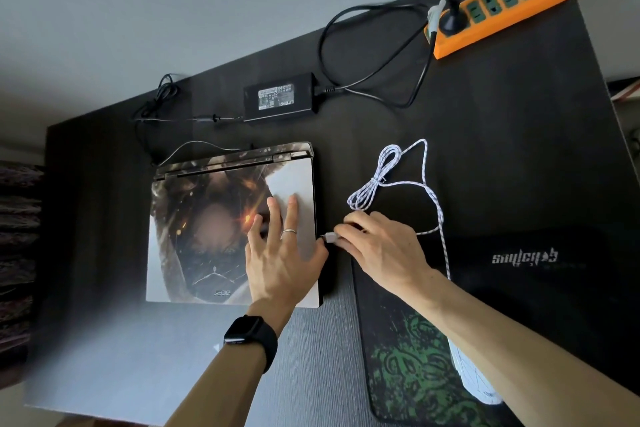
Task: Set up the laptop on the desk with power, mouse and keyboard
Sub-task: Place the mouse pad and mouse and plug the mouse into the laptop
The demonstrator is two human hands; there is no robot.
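A closed laptop (207, 236) with a printed lid lies on the dark desk (104, 184). My left hand (280, 253) rests flat on the lid near its right edge, fingers spread. My right hand (377, 246) pinches the white USB plug (329, 237) of the mouse cable (391, 177) right at the laptop's right side. The white mouse (474, 381) lies on the mouse pad, partly hidden under my right forearm. A black power adapter (280, 101) sits behind the laptop. Its cord runs to a black plug (450, 15) in the orange power strip (502, 0).
A black and green mouse pad (408, 367) lies at the front right. A large dark mat with white lettering (526, 257) covers the right side. The adapter's thin cable (156, 104) loops at the back left toward the laptop's rear. No keyboard is in view.
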